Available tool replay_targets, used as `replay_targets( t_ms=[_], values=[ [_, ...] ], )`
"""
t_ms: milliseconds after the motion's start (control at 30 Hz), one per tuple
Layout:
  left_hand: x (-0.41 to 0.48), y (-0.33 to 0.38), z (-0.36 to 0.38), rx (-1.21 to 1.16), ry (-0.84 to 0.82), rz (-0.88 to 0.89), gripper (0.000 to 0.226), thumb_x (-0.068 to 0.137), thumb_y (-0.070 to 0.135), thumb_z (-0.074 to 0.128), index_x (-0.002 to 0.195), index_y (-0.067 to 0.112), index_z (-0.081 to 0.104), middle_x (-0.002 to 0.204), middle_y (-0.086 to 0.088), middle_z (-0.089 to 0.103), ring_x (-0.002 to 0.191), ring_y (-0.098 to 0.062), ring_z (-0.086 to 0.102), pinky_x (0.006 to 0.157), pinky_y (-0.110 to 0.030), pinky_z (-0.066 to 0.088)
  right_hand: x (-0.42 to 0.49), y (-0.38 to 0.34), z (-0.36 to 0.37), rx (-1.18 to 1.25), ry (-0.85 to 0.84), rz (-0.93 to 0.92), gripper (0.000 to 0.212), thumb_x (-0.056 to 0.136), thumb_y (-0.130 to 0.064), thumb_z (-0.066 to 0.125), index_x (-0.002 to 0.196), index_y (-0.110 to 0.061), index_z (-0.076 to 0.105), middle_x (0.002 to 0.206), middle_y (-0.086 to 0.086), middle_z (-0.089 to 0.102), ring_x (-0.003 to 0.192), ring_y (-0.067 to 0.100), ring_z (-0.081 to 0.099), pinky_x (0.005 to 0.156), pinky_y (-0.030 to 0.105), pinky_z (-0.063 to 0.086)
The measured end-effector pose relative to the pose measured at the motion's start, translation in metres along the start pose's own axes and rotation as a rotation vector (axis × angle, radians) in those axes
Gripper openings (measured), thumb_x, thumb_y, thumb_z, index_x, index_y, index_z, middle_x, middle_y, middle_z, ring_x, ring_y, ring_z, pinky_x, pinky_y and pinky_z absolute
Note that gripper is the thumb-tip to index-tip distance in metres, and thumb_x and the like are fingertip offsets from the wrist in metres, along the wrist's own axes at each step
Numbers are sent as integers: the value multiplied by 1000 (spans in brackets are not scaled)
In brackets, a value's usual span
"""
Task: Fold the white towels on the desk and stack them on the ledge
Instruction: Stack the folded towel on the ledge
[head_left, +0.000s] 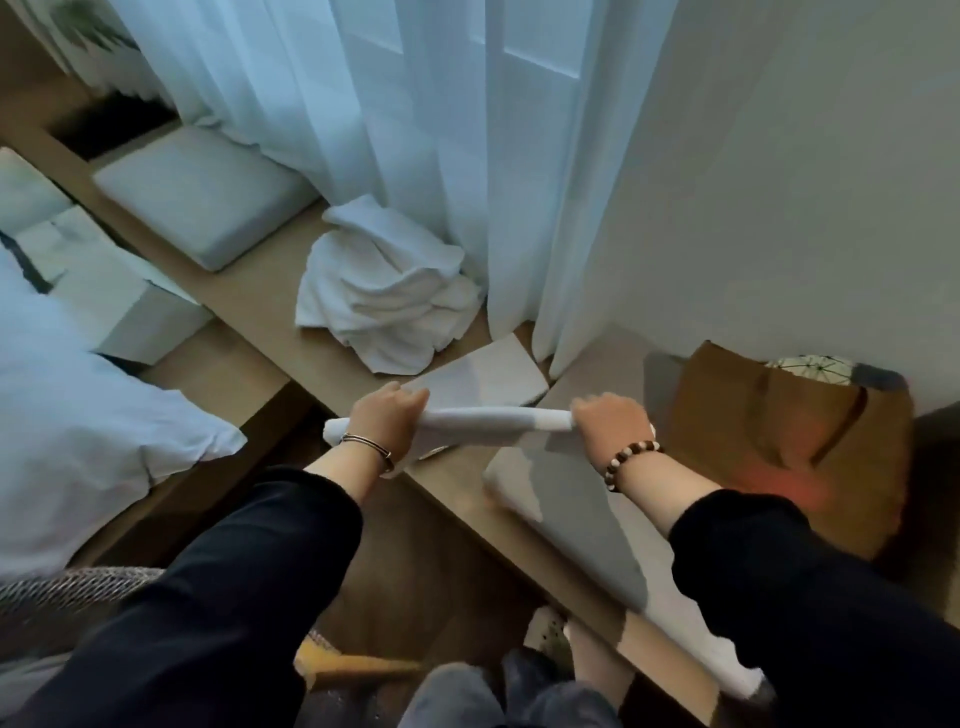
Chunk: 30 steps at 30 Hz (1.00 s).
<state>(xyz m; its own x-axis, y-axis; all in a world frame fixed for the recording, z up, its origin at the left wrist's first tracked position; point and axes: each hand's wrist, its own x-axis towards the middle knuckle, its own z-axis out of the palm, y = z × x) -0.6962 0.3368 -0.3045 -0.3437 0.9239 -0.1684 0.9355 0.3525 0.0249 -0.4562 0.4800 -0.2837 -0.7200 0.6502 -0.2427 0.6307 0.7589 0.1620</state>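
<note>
I hold a white towel (493, 418) stretched level between both hands above the wooden ledge (260, 291). My left hand (387, 410) grips its left end and my right hand (610, 418) grips its right end. The rest of the towel hangs down below the fold, partly hidden by my arms. A crumpled pile of white towels (384, 291) lies on the ledge beyond my hands, against the curtain. A flat folded white towel (483, 376) rests on the ledge right behind the held one.
Sheer white curtains (415, 130) hang behind the ledge. A grey cushion (202, 195) lies on the ledge to the left. A brown paper bag (789, 431) stands at the right by the wall. A bed with white bedding (78, 415) is at the left.
</note>
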Motion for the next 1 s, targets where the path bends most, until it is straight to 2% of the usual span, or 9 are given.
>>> replay_targets(
  t_ms=[200, 267, 367, 400, 467, 567, 733, 867, 1000],
  values=[
    [6, -39, 36, -121, -20, -230, 25, 86, 9, 53, 110, 13, 57, 100, -11, 60, 96, -30, 56, 69, -35, 39, 72, 5, 14, 78, 28, 32, 19, 91, -10, 47, 102, -9, 63, 106, 7, 60, 102, 27, 53, 78, 33, 41],
    [14, -57, 50, -89, -79, -284, 22, 86, 9, 52, 105, 14, 61, 101, -9, 60, 98, -27, 56, 70, -33, 40, 99, 3, 17, 255, 9, 95, 15, 87, -9, 50, 90, -8, 65, 96, 11, 61, 96, 31, 53, 70, 30, 40],
    [38, -94, 79, -26, -150, -362, 20, 87, 14, 48, 96, 17, 66, 97, -5, 61, 99, -22, 55, 78, -31, 45, 144, -3, 31, 658, -56, 238, 23, 81, -9, 59, 58, -10, 56, 67, 11, 59, 67, 28, 51, 50, 24, 27],
    [46, -106, 90, -32, -180, -403, 20, 87, 16, 47, 93, 18, 66, 96, -5, 61, 97, -22, 54, 77, -31, 45, 157, -5, 38, 797, -67, 307, 20, 79, -10, 65, 60, -10, 60, 64, 9, 59, 62, 23, 50, 49, 24, 29],
    [61, -126, 111, -69, -195, -456, 19, 87, 18, 44, 83, 20, 63, 90, -3, 61, 94, -22, 52, 73, -31, 42, 180, -12, 49, 1033, -63, 440, 8, 75, -13, 74, 82, -8, 72, 71, 3, 63, 65, 15, 54, 56, 25, 38],
    [76, -152, 136, -267, -239, -569, 16, 84, 21, 49, 70, 22, 58, 77, 0, 59, 89, -22, 52, 68, -31, 43, 209, -17, 69, 1132, -130, 492, 31, 79, -18, 75, 108, -8, 69, 90, 3, 62, 85, 19, 55, 74, 28, 40],
    [104, -180, 165, -942, -139, -803, 16, 71, 15, 74, 64, 18, 60, 66, -1, 57, 65, -16, 52, 51, -24, 34, 248, -12, 100, 1080, -127, 533, 31, 88, -25, 65, 114, -9, 65, 101, 9, 62, 88, 20, 51, 73, 27, 35],
    [131, -174, 192, -1266, -8, -930, 20, 72, 14, 77, 65, 17, 59, 70, -4, 58, 69, -18, 54, 65, -31, 44, 293, -1, 125, 1060, -103, 573, 34, 90, -23, 61, 117, -1, 61, 114, 18, 63, 101, 29, 58, 78, 28, 38],
    [159, -156, 234, -1453, 74, -1053, 14, 78, 22, 75, 73, 22, 62, 76, -1, 62, 74, -18, 57, 70, -32, 48, 348, 8, 156, 984, -68, 552, 30, 92, -23, 57, 112, -1, 61, 107, 18, 63, 89, 25, 53, 75, 29, 36]
  ],
)
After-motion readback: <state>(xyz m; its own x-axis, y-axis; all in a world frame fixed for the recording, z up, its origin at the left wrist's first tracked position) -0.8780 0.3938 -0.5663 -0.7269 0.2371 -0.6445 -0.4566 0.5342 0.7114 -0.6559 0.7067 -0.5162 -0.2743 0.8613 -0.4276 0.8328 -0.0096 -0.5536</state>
